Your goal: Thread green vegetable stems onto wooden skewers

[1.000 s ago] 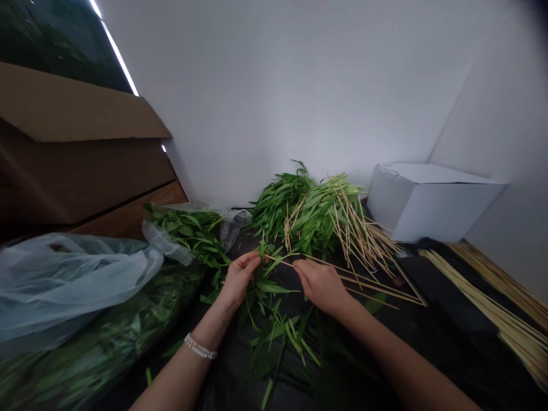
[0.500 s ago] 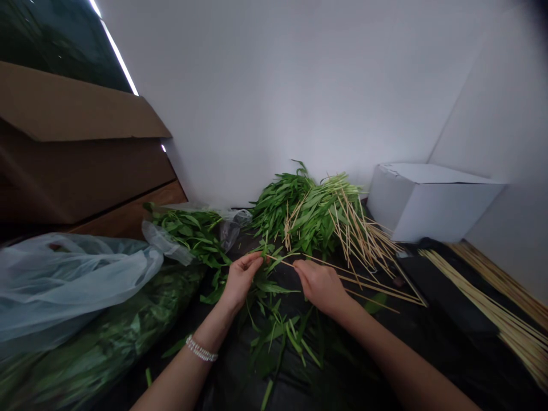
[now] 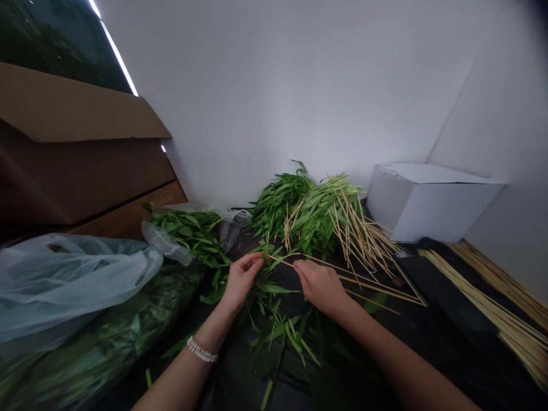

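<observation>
While a thin wooden skewer (image 3: 281,260) is held slantwise between the two hands, its shaft is gripped by the right hand (image 3: 322,285), whose fingers are curled closed around it. By the left hand (image 3: 240,279), thumb and fingertips are pinched together at the skewer's other end, where a leafy green sprig (image 3: 272,286) is met; whether skewer, sprig or both are caught in that grip cannot be told. Beyond the right hand, what seems to be the same skewer is seen again, pointing toward the right edge of the dark surface (image 3: 233,368).

The skewer can be judged light, stiff and easily snapped if bent, so it is best taken near the tip, with the shaft steadied farther back. Soft, limp handling is to be expected of the sprig; it is best pinched by the stem, as the leaves could bruise or tear.

At the far edge, along the wall, heaped leafy greens (image 3: 278,200) are laid, with loose skewers (image 3: 357,228) spread over their right side. Near the far right corner a white box (image 3: 428,200) is set; toward the left edge a translucent plastic bag (image 3: 81,285) is bunched.
</observation>
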A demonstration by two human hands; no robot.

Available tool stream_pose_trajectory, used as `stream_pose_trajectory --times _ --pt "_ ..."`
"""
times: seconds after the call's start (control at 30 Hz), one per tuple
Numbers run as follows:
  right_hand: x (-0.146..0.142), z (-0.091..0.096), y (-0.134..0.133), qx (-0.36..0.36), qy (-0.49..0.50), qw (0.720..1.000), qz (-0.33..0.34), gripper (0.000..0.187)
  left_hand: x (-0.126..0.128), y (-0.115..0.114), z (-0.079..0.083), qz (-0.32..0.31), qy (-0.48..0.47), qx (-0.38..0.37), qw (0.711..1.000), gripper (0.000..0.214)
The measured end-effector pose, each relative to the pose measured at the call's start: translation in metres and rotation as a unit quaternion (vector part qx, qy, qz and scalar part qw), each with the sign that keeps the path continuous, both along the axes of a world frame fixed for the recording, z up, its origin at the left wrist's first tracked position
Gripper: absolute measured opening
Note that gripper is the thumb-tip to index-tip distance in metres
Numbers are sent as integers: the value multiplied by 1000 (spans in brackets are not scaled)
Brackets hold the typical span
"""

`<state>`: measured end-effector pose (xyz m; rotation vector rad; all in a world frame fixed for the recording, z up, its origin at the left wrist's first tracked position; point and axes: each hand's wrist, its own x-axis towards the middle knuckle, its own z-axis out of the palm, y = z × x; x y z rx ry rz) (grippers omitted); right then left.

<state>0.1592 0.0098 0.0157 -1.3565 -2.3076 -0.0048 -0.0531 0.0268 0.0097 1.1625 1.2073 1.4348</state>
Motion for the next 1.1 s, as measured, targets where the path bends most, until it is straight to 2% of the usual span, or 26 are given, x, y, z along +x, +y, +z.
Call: stream_pose_trajectory --times 0.43,0.83,1.1 --pt "-1 2 -3 8 -8 1000 7 27 -2 3 -3 38 23 18 999 33" --pt "-2 4 -4 0 -15 1000 -4 28 1 0 0 4 -10 8 1000 40" --pt "-2 3 -4 2 -14 1000 -3 27 1 -1 2 12 -3 3 1000 40"
